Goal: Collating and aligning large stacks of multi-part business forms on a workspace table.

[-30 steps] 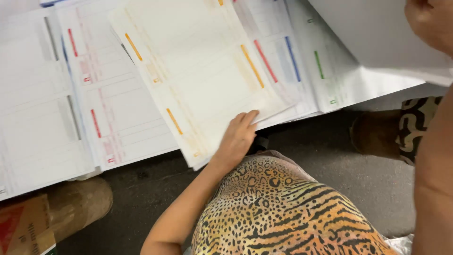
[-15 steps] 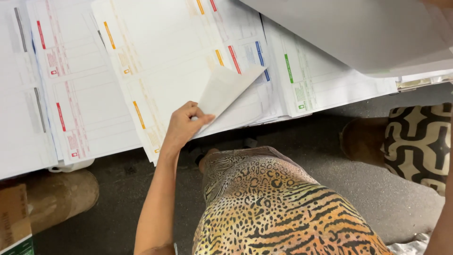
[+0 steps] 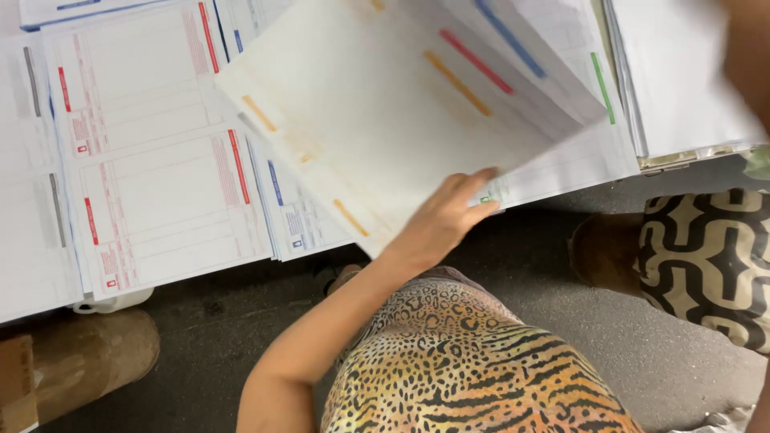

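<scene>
Lifted sheet: a large pale sheet with orange bars (image 3: pixel 385 120) is raised off the stacks near the front edge of the desk (image 3: pixel 666 160), its front corner tilted up and its surface blurred.
Left hand: the left hand (image 3: pixel 445 220) sits at the sheet's front corner, just past the desk's front edge; the grip is clamped on that corner, fingers curled under and behind the paper, thumb side towards the person.
Right hand: only a blurred strip of arm shows at the right edge of the view; the hand itself is out of view, so its grip cannot be told.
Under the sheet: further sheets with blue, red and green bars (image 3: pixel 553 72) fan out beneath and beside the lifted one, overlapping towards the right end of the desk.
Left stacks: sheets with red bars (image 3: pixel 160 160) lie flat over the left part of the desk, reaching its front edge; a sheet with a blue bar (image 3: pixel 293 208) shows between them and the lifted sheet.
Right stack: a plain white pile (image 3: pixel 682 88) lies at the right end.
Below the desk: dark floor (image 3: pixel 521 265), a brown roll (image 3: pixel 88 361) at the left, a patterned black-and-cream cloth (image 3: pixel 714 256) at the right.
Person: leopard-print garment (image 3: pixel 473 369) in the foreground.
</scene>
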